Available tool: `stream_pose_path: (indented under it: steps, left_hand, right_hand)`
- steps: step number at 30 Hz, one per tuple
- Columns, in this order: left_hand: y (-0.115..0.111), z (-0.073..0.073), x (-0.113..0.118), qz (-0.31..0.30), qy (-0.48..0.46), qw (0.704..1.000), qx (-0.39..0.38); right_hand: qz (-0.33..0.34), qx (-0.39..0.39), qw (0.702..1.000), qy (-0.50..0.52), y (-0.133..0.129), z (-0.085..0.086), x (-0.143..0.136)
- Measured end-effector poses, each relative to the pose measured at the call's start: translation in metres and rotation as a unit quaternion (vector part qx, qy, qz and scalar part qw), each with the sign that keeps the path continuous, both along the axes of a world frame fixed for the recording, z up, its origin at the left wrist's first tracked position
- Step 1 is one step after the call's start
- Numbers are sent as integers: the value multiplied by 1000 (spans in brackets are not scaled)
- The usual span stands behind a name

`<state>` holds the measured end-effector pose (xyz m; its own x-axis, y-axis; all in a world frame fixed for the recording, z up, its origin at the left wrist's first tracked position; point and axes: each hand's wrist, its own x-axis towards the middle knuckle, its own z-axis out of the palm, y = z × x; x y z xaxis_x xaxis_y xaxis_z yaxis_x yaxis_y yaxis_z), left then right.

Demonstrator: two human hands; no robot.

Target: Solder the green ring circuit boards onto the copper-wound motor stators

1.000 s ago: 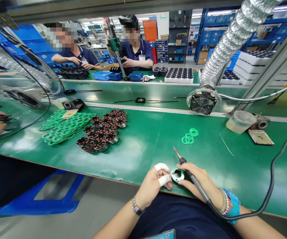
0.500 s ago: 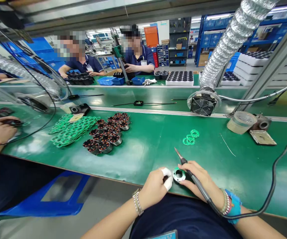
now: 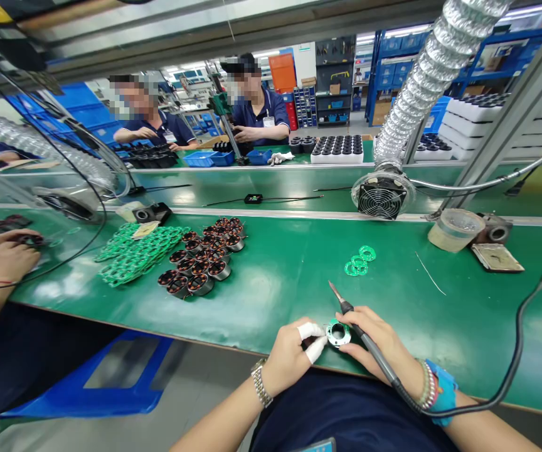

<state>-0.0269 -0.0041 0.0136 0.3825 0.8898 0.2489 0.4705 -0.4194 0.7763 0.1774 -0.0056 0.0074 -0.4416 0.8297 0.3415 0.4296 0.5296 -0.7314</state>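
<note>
My right hand [image 3: 374, 336] holds a soldering iron [image 3: 369, 345], its tip pointing up and left, while its thumb and finger also grip a round part with a green and white ring face [image 3: 338, 333]. At the left edge of that part is my left hand [image 3: 295, 348], with white covers on thumb and forefinger, the two pinched close together. Whatever sits between those fingertips is too small to make out. Several thin green rings [image 3: 360, 262] lie on the green bench beyond the iron's tip.
Copper-wound motor cores [image 3: 200, 267] and a heap of green circuit rings [image 3: 134, 254] lie to the left. A fan [image 3: 381, 199] stands at the bench's back, a plastic tub [image 3: 455, 230] and solder-tip pad [image 3: 497, 257] at right. A co-worker's hands [image 3: 12, 254] are far left.
My left thumb and forefinger have shifted slightly at the part's edge, and the part is turned or tilted a little. The view has moved slightly. Co-workers' hands have moved.
</note>
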Motion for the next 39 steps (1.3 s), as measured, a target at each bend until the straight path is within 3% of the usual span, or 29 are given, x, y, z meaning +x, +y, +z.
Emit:
stream_pose_path:
  steps: [3, 6, 9, 12, 15, 18, 24, 30, 33, 36, 37, 39]
  left_hand:
    - [-1, -3, 15, 85, -17, 995, -43]
    - [-11, -9, 26, 163, 0, 987, 11]
    - [-26, -15, 23, 132, 61, 978, 149]
    - [-37, -17, 14, 70, 158, 948, 265]
    - [-38, -12, 10, 49, 260, 921, 287]
    - [-37, -4, 12, 43, 261, 936, 232]
    - [-40, 0, 12, 10, 122, 984, 132]
    - [-19, 2, 5, 35, 176, 982, 57]
    - [-8, 5, 9, 5, 92, 988, -122]
    - [-3, 6, 11, -18, -60, 940, -336]
    - [-2, 6, 10, -21, -76, 934, -348]
    - [-3, 6, 5, -22, -39, 966, -253]
  right_hand:
    - [-1, 4, 1000, 1, -1, -1, -1]
    - [-6, 11, 1000, 2, -2, -1, -2]
    - [-8, 10, 1000, 5, -3, -2, -4]
    - [-8, 9, 1000, 10, -2, -1, -5]
    - [-5, 11, 1000, 15, -2, 0, -4]
    - [-7, 19, 1000, 17, -7, 1, -3]
    - [-41, 71, 997, -3, -21, -1, -3]
    - [-31, 48, 998, 13, -18, -2, -2]
    - [-28, 55, 998, 5, -18, -2, -2]
    - [-32, 57, 998, -2, -18, -2, -3]
    - [-32, 59, 998, -3, -18, -3, -3]
    - [-26, 60, 998, -2, -18, -3, -3]
